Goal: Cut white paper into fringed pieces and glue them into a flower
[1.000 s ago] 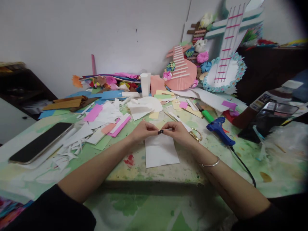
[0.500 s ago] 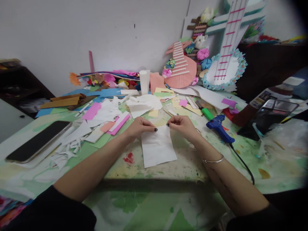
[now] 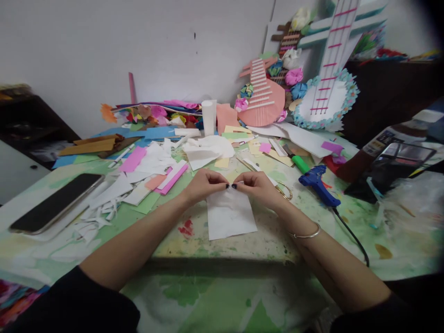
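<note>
A white sheet of paper (image 3: pixel 231 215) lies near the table's front edge, its far edge pinched up between my two hands. My left hand (image 3: pixel 207 186) is closed on the far left part of that edge. Right beside it, my right hand (image 3: pixel 255 187) pinches the same edge, thumbs almost meeting. The paper looks slightly creased below the thumbs, and the fingers hide its far edge. Just past my right hand lie scissors (image 3: pixel 285 190) with gold-coloured handles. A blue glue gun (image 3: pixel 319 184) rests farther right, its black cord trailing toward the front.
A phone (image 3: pixel 55 202) lies at the left by white paper scraps (image 3: pixel 93 222). Coloured paper strips (image 3: pixel 173 178) and a crumpled white sheet (image 3: pixel 208 150) are farther back. Paper guitar shapes (image 3: pixel 265 104) lean on the wall. A dark bottle (image 3: pixel 376 145) and a plastic bag (image 3: pixel 412 208) stand right.
My right hand has moved left along the paper's far edge, closing the gap to my left hand. The paper's edge is now gathered between them, and the scissors' handles show more.
</note>
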The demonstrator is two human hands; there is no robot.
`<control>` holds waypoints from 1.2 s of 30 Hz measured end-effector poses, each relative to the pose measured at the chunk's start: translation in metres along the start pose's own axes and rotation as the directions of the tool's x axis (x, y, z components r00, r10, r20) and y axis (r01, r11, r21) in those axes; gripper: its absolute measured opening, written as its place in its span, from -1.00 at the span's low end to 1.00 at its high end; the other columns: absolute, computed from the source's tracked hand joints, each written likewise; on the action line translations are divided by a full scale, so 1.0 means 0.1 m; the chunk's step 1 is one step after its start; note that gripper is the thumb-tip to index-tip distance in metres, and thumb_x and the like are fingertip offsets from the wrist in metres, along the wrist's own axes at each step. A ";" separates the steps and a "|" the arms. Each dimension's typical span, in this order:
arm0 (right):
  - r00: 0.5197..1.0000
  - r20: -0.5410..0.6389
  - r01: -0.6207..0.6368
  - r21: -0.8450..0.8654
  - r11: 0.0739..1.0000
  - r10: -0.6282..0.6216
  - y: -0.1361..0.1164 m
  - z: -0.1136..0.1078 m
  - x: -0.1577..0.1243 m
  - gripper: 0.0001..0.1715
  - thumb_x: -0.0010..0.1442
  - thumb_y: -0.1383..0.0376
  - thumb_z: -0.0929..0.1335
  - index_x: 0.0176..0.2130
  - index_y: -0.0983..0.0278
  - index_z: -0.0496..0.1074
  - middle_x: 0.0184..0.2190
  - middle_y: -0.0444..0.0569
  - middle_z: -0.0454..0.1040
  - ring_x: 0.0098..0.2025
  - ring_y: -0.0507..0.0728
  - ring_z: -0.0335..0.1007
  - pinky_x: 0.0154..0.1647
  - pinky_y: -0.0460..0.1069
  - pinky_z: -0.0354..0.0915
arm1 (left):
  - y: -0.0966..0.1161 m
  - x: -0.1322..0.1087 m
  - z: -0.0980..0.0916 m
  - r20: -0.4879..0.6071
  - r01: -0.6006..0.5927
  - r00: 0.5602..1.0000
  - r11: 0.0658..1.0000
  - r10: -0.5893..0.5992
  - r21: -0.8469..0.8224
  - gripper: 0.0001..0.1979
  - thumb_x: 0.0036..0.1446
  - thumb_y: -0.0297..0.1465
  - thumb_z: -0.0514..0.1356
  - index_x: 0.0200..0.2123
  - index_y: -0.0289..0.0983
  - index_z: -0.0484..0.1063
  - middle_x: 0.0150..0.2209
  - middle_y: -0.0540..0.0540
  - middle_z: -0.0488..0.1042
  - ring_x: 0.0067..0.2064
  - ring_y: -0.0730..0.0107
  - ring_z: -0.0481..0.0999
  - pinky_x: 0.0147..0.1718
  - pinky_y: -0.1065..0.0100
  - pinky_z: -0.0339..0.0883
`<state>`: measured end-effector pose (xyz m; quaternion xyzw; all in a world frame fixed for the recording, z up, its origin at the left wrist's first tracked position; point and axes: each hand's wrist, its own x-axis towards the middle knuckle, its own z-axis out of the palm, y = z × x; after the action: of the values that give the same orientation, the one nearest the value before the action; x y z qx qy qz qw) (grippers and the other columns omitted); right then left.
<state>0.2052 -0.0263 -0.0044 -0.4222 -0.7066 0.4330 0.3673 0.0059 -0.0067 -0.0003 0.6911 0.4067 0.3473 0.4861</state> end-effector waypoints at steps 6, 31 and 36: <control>0.998 -0.058 0.032 0.015 0.999 -0.032 -0.04 -0.04 0.00 -0.80 0.06 0.21 0.38 -0.43 0.31 0.50 -0.52 -0.11 0.42 -0.49 -0.01 0.22 -0.48 -0.08 0.12 | 0.00 0.00 -0.01 -0.016 -0.015 1.000 0.999 0.016 0.032 -0.91 -0.16 -0.44 0.22 -0.54 -0.36 0.48 -0.58 0.03 0.39 -0.53 0.56 0.28 -0.54 0.50 0.09; 0.946 -0.324 0.052 0.192 0.980 0.014 -0.10 -0.30 -0.04 -0.86 -0.16 0.25 0.52 -0.52 0.27 0.57 -0.59 -0.09 0.47 -0.54 0.02 0.27 -0.50 -0.04 0.20 | 0.08 0.00 -0.35 -0.042 0.057 0.997 0.984 -0.065 -0.169 -0.93 -0.19 -0.47 0.22 -0.52 -0.36 0.44 -0.65 0.02 0.42 -0.58 0.49 0.43 -0.49 0.44 0.33; 0.896 -0.442 0.122 0.155 0.980 -0.042 -0.14 -0.31 -0.07 -0.80 -0.04 0.19 0.47 -0.41 0.27 0.60 -0.67 -0.09 0.44 -0.61 0.04 0.30 -0.52 0.00 0.27 | 0.12 -0.04 -0.41 -0.040 0.050 0.997 0.968 -0.062 -0.247 -0.94 -0.17 -0.46 0.25 -0.57 -0.35 0.44 -0.68 0.02 0.40 -0.62 0.50 0.40 -0.53 0.42 0.34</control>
<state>0.2314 -0.0269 0.0185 -0.4437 -0.5819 0.3730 0.5705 -0.0285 0.0032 0.0228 0.6055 0.3913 0.3974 0.5677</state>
